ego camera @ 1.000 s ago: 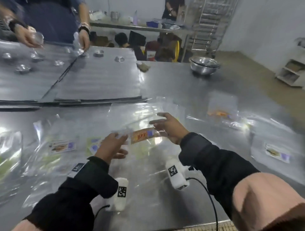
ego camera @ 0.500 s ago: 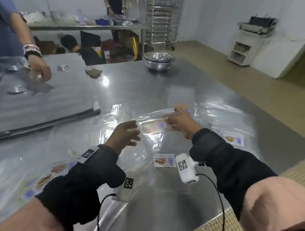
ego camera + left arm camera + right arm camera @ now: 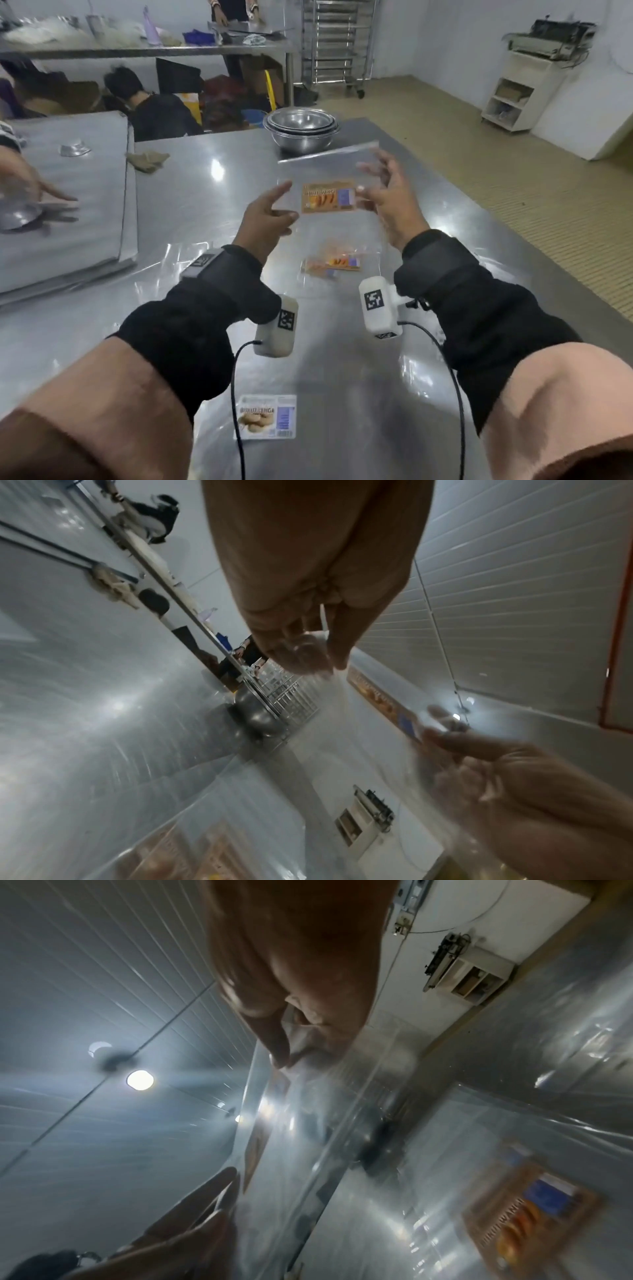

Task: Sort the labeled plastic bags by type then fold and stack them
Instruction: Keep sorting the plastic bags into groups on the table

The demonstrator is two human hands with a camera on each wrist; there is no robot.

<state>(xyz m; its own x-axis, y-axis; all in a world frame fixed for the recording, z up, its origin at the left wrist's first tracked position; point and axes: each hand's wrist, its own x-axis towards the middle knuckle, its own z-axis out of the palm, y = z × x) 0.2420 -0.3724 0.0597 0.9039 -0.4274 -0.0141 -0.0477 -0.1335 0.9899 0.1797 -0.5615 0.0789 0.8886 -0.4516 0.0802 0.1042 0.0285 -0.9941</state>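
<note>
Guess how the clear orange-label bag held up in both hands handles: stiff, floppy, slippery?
The held bag is probably floppy: thin clear film spanning left hand and right hand. Likely very light, since fingertip pinches carry it. Possibly slippery: glossy film, like the steel table.

This is a commercial food-preparation or packing room. A broad stainless-steel table fills the foreground, with nested steel mixing bowls at its far edge. Behind stands a wheeled tray rack and a second steel worktable piled with supplies. A white cabinet carries a sealing-type machine. Walls are plain white panels, and other workers stand nearby.
</note>
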